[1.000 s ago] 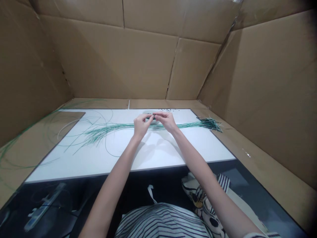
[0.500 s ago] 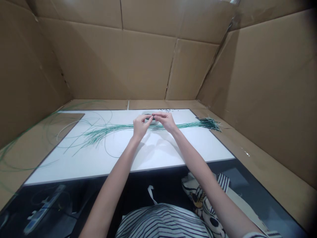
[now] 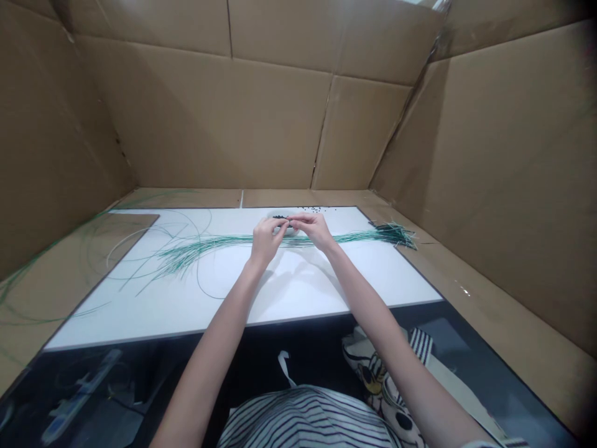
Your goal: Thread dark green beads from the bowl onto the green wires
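My left hand (image 3: 265, 239) and my right hand (image 3: 314, 229) meet at the far middle of a white board (image 3: 280, 286). Both pinch with thumb and fingers at one spot over a small white dish of black beads (image 3: 281, 219). What the fingertips hold is too small to name; it may be a green wire and a bead. A long bundle of green wires (image 3: 205, 244) lies across the board from left to right, passing under my hands and ending in a bunched tip (image 3: 394, 233) at the right edge.
Cardboard walls (image 3: 261, 118) close in the back and both sides. Loose green and white wires (image 3: 116, 249) curl over the board's left part and the brown sheet (image 3: 56, 280). Several black beads (image 3: 314, 208) lie scattered behind the dish. A dark glossy table edge (image 3: 140, 373) runs near me.
Both hands stay pinched together at the same spot; the fingers have shifted only slightly. The view has tilted a little.
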Available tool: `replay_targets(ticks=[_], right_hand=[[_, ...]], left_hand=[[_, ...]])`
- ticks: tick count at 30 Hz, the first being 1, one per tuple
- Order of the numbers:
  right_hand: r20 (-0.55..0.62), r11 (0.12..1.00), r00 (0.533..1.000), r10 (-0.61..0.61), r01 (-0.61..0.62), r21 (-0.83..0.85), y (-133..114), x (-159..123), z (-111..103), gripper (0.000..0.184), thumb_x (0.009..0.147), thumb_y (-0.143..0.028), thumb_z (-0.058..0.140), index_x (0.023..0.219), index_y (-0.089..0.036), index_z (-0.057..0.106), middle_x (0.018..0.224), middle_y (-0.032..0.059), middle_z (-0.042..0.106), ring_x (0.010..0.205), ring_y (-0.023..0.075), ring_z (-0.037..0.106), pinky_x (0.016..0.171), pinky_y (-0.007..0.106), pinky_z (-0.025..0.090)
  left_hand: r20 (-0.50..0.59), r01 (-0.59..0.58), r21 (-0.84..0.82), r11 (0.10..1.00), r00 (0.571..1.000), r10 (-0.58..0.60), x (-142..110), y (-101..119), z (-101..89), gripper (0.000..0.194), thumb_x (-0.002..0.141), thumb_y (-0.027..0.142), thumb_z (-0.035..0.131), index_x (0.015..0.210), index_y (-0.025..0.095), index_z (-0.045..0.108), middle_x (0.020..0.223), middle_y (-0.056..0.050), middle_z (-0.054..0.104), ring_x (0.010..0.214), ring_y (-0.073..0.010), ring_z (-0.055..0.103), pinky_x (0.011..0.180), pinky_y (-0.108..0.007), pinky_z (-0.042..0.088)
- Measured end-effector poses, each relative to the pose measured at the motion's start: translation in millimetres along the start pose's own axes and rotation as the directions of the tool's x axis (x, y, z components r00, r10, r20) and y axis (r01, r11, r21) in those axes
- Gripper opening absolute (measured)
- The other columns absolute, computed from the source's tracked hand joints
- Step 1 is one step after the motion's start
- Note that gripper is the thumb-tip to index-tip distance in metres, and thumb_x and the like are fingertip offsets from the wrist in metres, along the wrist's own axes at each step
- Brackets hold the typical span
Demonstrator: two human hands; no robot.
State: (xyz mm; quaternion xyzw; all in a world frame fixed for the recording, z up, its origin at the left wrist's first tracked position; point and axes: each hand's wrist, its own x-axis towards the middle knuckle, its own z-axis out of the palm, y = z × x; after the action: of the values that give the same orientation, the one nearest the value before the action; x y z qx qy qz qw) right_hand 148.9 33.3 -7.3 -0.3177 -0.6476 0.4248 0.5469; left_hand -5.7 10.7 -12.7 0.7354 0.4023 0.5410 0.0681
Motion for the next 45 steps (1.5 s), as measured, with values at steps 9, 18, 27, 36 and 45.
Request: replay_targets(ticks=[9,18,27,36,45], right_hand=[[-0.076,1.0,0.997,0.025,-0.025,-0.005,-2.9,-0.1,1.9,0.031,0.058,-0.038,0.073,0.076,-0.013,0.067,0.066,0.0025,0.062,0.056,0.0112,0.052,0.06,0.026,0.044],[0.007,0.997,0.999,0.038,-0.038,0.061,0.4,1.1,-2.4,0.031,0.056,-0.035,0.076,0.076,-0.013,0.066,0.07,0.0029,0.063,0.055,0.0099,0.053,0.057,0.024,0.044],[0.017,0.995,0.999,0.048,-0.05,0.081,-2.1,0.0,-3.2,0.028,0.06,-0.033,0.074,0.076,-0.013,0.065,0.071,0.0035,0.063,0.057,0.01,0.053,0.059,0.024,0.044],[-0.006,0.995,0.999,0.05,-0.05,0.084,2.0,0.9,-3.2,0.029,0.058,-0.035,0.076,0.074,-0.014,0.064,0.068,0.0016,0.061,0.055,0.0097,0.052,0.055,0.023,0.043],[-0.002,0.991,0.998,0.063,-0.062,0.116,-3.3,0.0,-2.2,0.023,0.058,-0.031,0.076,0.072,-0.015,0.068,0.065,0.0014,0.062,0.053,0.0087,0.051,0.055,0.023,0.041]], left_hand=[[0.038,-0.012,-0.033,0.999,0.999,0.014,1.5,-2.6,2.8,0.018,0.083,0.024,0.049,0.086,0.019,0.066,0.081,-0.004,0.066,0.073,-0.0165,0.056,0.071,-0.025,0.041],[0.02,-0.012,-0.024,1.0,1.0,0.012,0.9,-2.8,3.5,0.019,0.085,0.023,0.047,0.086,0.018,0.065,0.081,-0.004,0.066,0.074,-0.0162,0.056,0.071,-0.025,0.041],[0.032,0.016,-0.059,0.998,0.999,-0.014,-0.5,0.5,1.2,0.018,0.084,0.023,0.05,0.092,0.02,0.065,0.079,-0.002,0.066,0.069,-0.0143,0.054,0.069,-0.024,0.04],[0.055,0.048,-0.072,0.996,0.998,-0.044,-0.1,6.8,-1.7,0.01,0.083,0.021,0.051,0.079,0.018,0.059,0.076,0.001,0.063,0.063,-0.0109,0.05,0.062,-0.022,0.037],[0.033,0.043,-0.107,0.993,0.999,-0.04,-0.3,8.7,-1.3,0.011,0.084,0.023,0.051,0.079,0.017,0.059,0.076,0.001,0.063,0.061,-0.0102,0.049,0.061,-0.022,0.037]])
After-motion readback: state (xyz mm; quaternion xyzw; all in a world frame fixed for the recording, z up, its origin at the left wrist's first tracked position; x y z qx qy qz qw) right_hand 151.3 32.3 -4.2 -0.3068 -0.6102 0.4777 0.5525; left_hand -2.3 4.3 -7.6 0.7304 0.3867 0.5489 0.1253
